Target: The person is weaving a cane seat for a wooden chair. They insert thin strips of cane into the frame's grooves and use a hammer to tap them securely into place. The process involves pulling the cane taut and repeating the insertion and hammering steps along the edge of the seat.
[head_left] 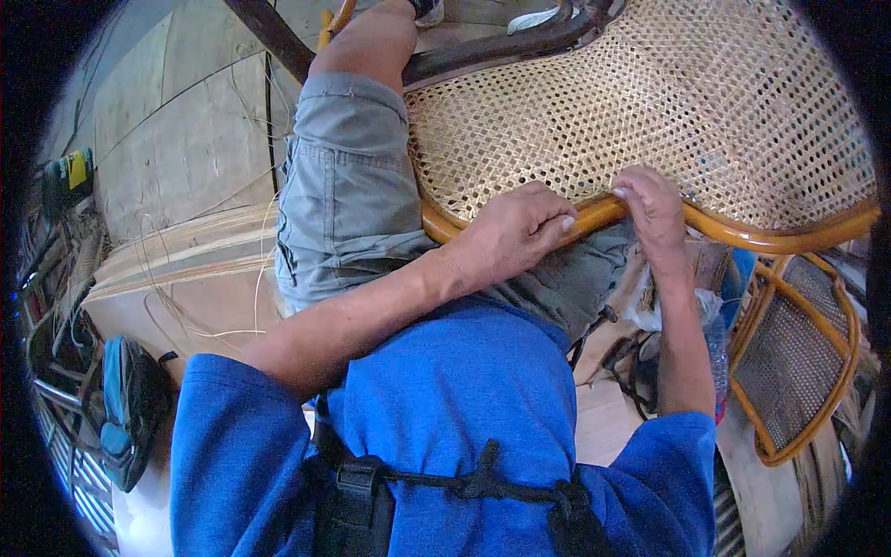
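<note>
A chair part with a curved orange-brown wooden frame (pixel 599 216) and a woven cane panel (pixel 594 130) lies across my lap. My left hand (pixel 520 227) is closed over the near rail of the frame, its thumb against the wood and its fingers curled at the edge of the cane. A short way to the right, my right hand (pixel 655 209) is bent over the same rail. Its thumb and fingertips are pinched together where cane meets frame; whatever they hold is too small to make out.
A dark wooden bar (pixel 510 51) crosses beyond my bare knee. Light wooden boards (pixel 200 251) with loose thin strands lie at left, near a black and teal bag (pixel 125 413). At right stands another cane-panelled frame (pixel 798 362), beside clear plastic (pixel 710 311) and dark scraps.
</note>
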{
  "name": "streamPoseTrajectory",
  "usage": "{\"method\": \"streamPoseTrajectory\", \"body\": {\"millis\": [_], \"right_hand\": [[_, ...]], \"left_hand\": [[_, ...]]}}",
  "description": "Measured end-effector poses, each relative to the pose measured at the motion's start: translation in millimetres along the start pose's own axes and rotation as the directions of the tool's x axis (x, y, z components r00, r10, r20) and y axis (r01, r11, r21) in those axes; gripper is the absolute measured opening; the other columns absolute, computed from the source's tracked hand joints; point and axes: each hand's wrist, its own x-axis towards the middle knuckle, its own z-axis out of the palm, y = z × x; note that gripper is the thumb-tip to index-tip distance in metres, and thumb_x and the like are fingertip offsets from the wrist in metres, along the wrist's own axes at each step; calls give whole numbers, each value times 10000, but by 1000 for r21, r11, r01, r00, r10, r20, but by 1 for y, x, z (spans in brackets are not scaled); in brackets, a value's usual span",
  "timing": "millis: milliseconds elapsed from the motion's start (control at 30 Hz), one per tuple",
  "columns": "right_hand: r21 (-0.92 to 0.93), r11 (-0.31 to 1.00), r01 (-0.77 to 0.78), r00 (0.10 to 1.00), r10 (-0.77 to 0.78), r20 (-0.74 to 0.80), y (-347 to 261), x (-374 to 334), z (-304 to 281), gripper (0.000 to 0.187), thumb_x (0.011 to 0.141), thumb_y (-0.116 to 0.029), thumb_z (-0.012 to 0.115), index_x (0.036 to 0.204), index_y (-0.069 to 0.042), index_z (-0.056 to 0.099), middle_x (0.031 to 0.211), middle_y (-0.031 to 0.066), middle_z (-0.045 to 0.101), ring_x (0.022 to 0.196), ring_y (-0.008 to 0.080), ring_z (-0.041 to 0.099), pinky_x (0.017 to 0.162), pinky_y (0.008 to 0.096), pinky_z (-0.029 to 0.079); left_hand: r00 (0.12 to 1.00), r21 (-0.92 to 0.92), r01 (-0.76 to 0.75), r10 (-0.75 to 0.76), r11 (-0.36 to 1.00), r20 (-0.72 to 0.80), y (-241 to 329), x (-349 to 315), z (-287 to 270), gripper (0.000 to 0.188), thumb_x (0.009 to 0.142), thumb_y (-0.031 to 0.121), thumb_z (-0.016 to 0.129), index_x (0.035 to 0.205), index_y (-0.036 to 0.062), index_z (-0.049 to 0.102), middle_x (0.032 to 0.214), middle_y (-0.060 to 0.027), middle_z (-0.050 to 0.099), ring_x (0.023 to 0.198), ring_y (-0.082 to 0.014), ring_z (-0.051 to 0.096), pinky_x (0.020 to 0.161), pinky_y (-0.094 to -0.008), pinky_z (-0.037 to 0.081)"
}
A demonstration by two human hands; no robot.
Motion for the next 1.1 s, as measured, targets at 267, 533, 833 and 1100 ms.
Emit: {"method": "streamPoseTrajectory", "body": {"millis": [267, 533, 833, 1100], "right_hand": [[-210, 978, -8, 999, -3, -54, 2, -8, 9, 80, 757, -89, 594, 833, -66, 604, 883, 78, 615, 856, 255, 573, 758, 378, 427], [-278, 960, 40, 988, -79, -131, 1, -10, 19, 88, 749, -94, 594, 836, -84, 583, 870, 63, 592, 837, 260, 554, 752, 387, 416], [-282, 954, 101, 985, -136, -107, -5, -11, 17, 112, 719, -50, 599, 830, -43, 591, 877, 101, 579, 823, 273, 558, 725, 368, 453], [-250, 963, 100, 984, -133, -117, -3, -12, 20, 129, 714, -16, 596, 842, -29, 592, 883, 114, 580, 830, 277, 564, 726, 360, 464]], "left_hand": [[996, -13, -43, 42, 999, -73, -2, 1, 3, 169, 834, 157, 545, 871, 3, 605, 809, -159, 591, 792, -317, 575, 706, -381, 470], [992, -19, -74, 72, 997, -102, -3, 2, 5, 155, 818, 144, 554, 869, 6, 600, 806, -159, 591, 793, -319, 574, 708, -389, 467], [997, -6, -79, 79, 997, -13, -4, 1, -1, 156, 842, 142, 540, 918, 16, 590, 859, -129, 588, 832, -283, 574, 738, -352, 468], [998, 2, -65, 65, 998, -7, -7, 2, -1, 160, 842, 154, 540, 914, 19, 589, 865, -126, 589, 837, -283, 571, 743, -353, 465]]}}
